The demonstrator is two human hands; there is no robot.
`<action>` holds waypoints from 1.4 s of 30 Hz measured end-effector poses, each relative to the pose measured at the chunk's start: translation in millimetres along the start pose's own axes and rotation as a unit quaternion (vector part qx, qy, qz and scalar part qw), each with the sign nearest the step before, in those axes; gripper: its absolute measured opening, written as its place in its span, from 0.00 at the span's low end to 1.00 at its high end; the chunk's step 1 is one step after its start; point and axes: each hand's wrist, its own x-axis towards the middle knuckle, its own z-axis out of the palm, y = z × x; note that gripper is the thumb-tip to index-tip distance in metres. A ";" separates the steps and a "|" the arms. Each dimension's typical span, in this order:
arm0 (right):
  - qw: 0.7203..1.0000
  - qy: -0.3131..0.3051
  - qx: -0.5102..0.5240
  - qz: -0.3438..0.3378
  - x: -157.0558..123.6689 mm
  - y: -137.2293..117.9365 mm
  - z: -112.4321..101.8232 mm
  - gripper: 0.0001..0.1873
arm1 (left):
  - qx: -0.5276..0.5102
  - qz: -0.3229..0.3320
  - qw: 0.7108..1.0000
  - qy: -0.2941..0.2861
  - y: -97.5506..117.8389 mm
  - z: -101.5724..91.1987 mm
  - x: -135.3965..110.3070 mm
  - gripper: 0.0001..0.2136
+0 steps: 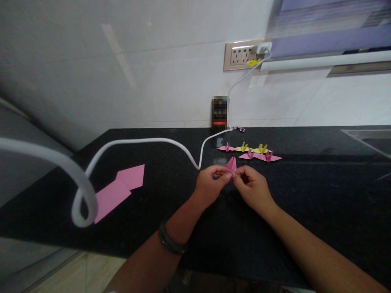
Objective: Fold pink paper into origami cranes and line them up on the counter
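Observation:
Between my two hands is a pink folded paper piece, its pointed end up and away from me. My left hand pinches its lower left side, thumb against the fingers. My right hand pinches the lower right corner with thumb and forefinger. The fingertips hide the bottom of the fold. Just beyond the hands, folded paper cranes lie in two rows: a pink crane and yellow cranes behind, more pink cranes in front.
Pink paper sheets lie at the left of the black countertop. A thick white cable loops across the left side to a blurred-out device against the wall. A wall socket holds a plug.

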 end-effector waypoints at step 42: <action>0.995 0.016 -0.072 -0.074 0.3 -6.2 -3.0 0.06 | -0.092 -0.091 0.991 0.032 1.1 2.1 0.4 0.14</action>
